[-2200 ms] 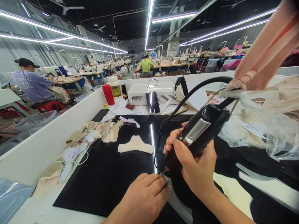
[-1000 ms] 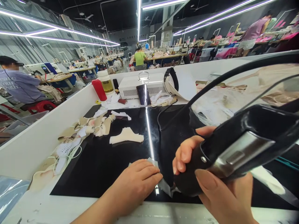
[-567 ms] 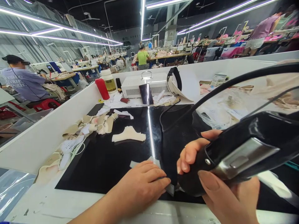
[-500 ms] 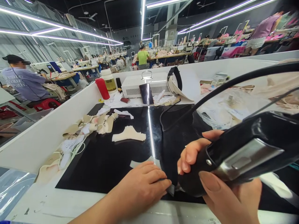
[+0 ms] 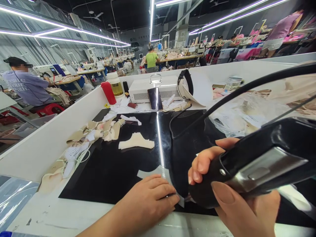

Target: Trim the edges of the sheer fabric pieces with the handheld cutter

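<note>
My right hand grips a black hand-held tool with a metal plate; a thick black cable runs up from it to the right. The tool's tip touches a thin grey strip lying on the black glossy mat. Flat on that strip, just left of the tip, my left hand presses down with the fingers together. A cream fabric piece lies farther back on the mat.
Beige fabric pieces pile along the white left wall. At the back stand a white box unit, a phone, a red bottle and a jar. Clear plastic bags lie right. Other people sit at distant tables.
The view has dropped closer to the mat and the tool now fills the right side. My left hand has slid slightly toward me along the strip, uncovering more of its far end.
</note>
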